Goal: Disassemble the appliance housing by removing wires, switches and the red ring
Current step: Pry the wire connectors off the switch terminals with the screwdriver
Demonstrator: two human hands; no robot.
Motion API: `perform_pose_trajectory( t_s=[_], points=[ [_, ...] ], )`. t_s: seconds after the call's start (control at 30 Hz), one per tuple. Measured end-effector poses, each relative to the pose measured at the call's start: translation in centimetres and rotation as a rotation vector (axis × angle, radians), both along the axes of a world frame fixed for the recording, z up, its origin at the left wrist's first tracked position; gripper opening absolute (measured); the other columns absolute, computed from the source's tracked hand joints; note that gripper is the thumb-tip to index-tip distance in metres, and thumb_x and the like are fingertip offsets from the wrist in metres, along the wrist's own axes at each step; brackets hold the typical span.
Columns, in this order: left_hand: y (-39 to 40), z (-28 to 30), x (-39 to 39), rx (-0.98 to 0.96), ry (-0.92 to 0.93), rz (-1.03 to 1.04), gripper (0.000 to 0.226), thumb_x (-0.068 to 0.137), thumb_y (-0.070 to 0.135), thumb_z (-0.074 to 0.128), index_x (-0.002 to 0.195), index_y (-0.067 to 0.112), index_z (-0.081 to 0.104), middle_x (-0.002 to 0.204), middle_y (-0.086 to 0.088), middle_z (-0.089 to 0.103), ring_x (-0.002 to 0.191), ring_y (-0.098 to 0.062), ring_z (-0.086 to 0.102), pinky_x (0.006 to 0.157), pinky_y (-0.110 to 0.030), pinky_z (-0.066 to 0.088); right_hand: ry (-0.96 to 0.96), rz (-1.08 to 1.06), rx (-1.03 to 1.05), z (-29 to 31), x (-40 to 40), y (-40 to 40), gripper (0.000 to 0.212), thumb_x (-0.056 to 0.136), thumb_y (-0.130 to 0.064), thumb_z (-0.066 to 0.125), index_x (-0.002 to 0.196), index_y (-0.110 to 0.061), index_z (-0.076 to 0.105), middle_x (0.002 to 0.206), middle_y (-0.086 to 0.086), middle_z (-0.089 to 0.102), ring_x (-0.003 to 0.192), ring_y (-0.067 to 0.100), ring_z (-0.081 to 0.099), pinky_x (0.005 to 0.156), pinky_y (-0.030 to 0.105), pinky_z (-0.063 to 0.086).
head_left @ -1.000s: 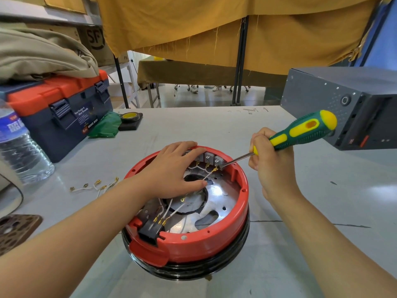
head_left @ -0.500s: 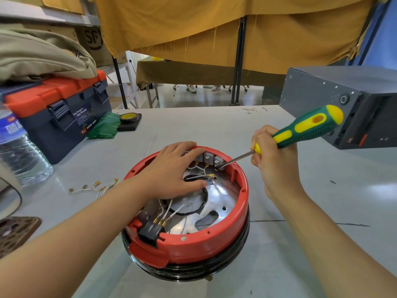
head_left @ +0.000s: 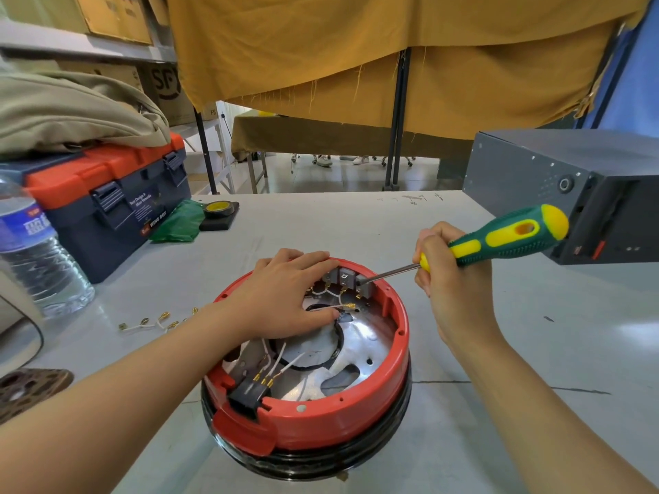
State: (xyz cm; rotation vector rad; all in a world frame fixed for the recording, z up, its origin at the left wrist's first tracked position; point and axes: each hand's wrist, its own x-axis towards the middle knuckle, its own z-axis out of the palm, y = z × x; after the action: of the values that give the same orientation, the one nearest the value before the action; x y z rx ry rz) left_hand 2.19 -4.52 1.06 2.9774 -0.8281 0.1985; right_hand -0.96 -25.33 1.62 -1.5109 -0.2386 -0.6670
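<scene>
Green-and-yellow screwdriver [head_left: 499, 240] gripped in the right hand [head_left: 453, 279], its tip just beyond the fingers against the grey switches [head_left: 347, 278] at the red ring's [head_left: 356, 418] far wall. Left hand [head_left: 285, 297] lies flat, fingers relaxed, steadying the housing beside those switches. Prying gently should spare the white wires [head_left: 335, 308].
</scene>
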Motion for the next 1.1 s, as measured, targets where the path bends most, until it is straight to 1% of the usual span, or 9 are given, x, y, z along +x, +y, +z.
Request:
perform_pose_trajectory(
  t_s=[0.13, 0.23, 0.33, 0.43, 0.53, 0.7, 0.83, 0.93, 1.1],
  points=[
    [-0.2, 0.3, 0.1, -0.044, 0.051, -0.078, 0.072, 0.084, 0.057, 0.053, 0.146, 0.037, 0.022, 0.154, 0.015, 0.022, 0.138, -0.018, 0.022, 0.111, -0.042, 0.028, -0.034, -0.021, -0.079, 0.1, -0.3, 0.1, 0.033, 0.083, -0.026, 0.049, 0.051, -0.022, 0.042, 0.047, -0.008, 0.039, 0.046, 0.006, 0.035, 0.050, 0.017, 0.029],
    [-0.5, 0.4, 0.2, -0.064, 0.080, -0.131, 0.073, 0.081, 0.051, 0.056, 0.145, 0.035, 0.025, 0.153, 0.013, 0.024, 0.137, -0.018, 0.023, 0.112, -0.037, 0.027, -0.079, -0.062, -0.169, 0.2, -0.5, 0.1, 0.036, 0.085, -0.027, 0.049, 0.056, -0.005, 0.041, 0.046, -0.007, 0.035, 0.045, 0.007, 0.035, 0.048, 0.013, 0.029],
    [-0.9, 0.7, 0.4, -0.059, 0.103, -0.159, 0.073, 0.079, 0.052, 0.055, 0.143, 0.034, 0.026, 0.151, 0.013, 0.026, 0.133, -0.019, 0.026, 0.109, -0.035, 0.030, -0.114, -0.104, -0.256, 0.4, -0.7, 0.1, 0.040, 0.086, -0.025, 0.049, 0.058, 0.003, 0.043, 0.045, -0.004, 0.035, 0.045, 0.007, 0.037, 0.049, 0.013, 0.029],
    [-1.1, 0.7, 0.5, -0.057, 0.106, -0.160, 0.075, 0.080, 0.053, 0.057, 0.144, 0.032, 0.025, 0.150, 0.014, 0.025, 0.131, -0.018, 0.027, 0.108, -0.034, 0.030, -0.126, -0.113, -0.296, 0.4, -0.7, 0.2, 0.040, 0.086, -0.024, 0.049, 0.058, 0.004, 0.044, 0.045, -0.007, 0.035, 0.045, 0.005, 0.039, 0.050, 0.011, 0.031],
    [-1.2, 0.3, 0.2, -0.044, 0.083, -0.137, 0.083, 0.076, 0.062, 0.048, 0.147, 0.032, 0.021, 0.153, 0.013, 0.021, 0.135, -0.017, 0.023, 0.111, -0.034, 0.025, -0.149, -0.129, -0.354, 0.4, -0.7, 0.2, 0.041, 0.087, -0.023, 0.049, 0.059, 0.007, 0.045, 0.047, -0.001, 0.036, 0.048, 0.006, 0.039, 0.051, 0.011, 0.031],
    [-1.2, -0.3, -0.2, -0.112, 0.082, -0.116, 0.081, 0.076, 0.065, 0.042, 0.148, 0.035, 0.020, 0.155, 0.016, 0.019, 0.141, -0.014, 0.015, 0.116, -0.041, 0.017, -0.168, -0.129, -0.421, 0.2, -0.8, 0.2, 0.039, 0.087, -0.022, 0.048, 0.061, 0.006, 0.046, 0.054, 0.014, 0.045, 0.058, 0.018, 0.043, 0.053, 0.011, 0.032],
    [-0.9, -0.4, -0.1, -0.134, 0.097, -0.119, 0.078, 0.078, 0.065, 0.044, 0.147, 0.037, 0.019, 0.155, 0.018, 0.017, 0.143, -0.012, 0.012, 0.116, -0.044, 0.015, -0.164, -0.097, -0.434, -0.1, -0.7, 0.4, 0.031, 0.087, -0.021, 0.049, 0.060, -0.009, 0.042, 0.052, -0.001, 0.040, 0.053, 0.007, 0.044, 0.052, 0.008, 0.031],
    [-0.7, -0.5, 0.1, -0.157, 0.110, -0.127, 0.074, 0.085, 0.056, 0.055, 0.147, 0.038, 0.019, 0.155, 0.019, 0.016, 0.144, -0.009, 0.010, 0.117, -0.045, 0.013, -0.167, -0.095, -0.438, -0.2, -0.6, 0.4, 0.030, 0.087, -0.022, 0.049, 0.060, -0.011, 0.041, 0.052, -0.002, 0.041, 0.053, 0.006, 0.043, 0.053, 0.008, 0.031],
    [-0.6, -0.6, 0.3, -0.174, 0.106, -0.147, 0.074, 0.086, 0.051, 0.058, 0.148, 0.036, 0.021, 0.155, 0.020, 0.015, 0.144, -0.008, 0.010, 0.118, -0.040, 0.011, -0.187, -0.071, -0.469, -0.2, -0.6, 0.5, 0.031, 0.087, -0.017, 0.049, 0.059, -0.009, 0.039, 0.051, -0.005, 0.035, 0.050, 0.005, 0.040, 0.052, 0.009, 0.029]
  ],
)
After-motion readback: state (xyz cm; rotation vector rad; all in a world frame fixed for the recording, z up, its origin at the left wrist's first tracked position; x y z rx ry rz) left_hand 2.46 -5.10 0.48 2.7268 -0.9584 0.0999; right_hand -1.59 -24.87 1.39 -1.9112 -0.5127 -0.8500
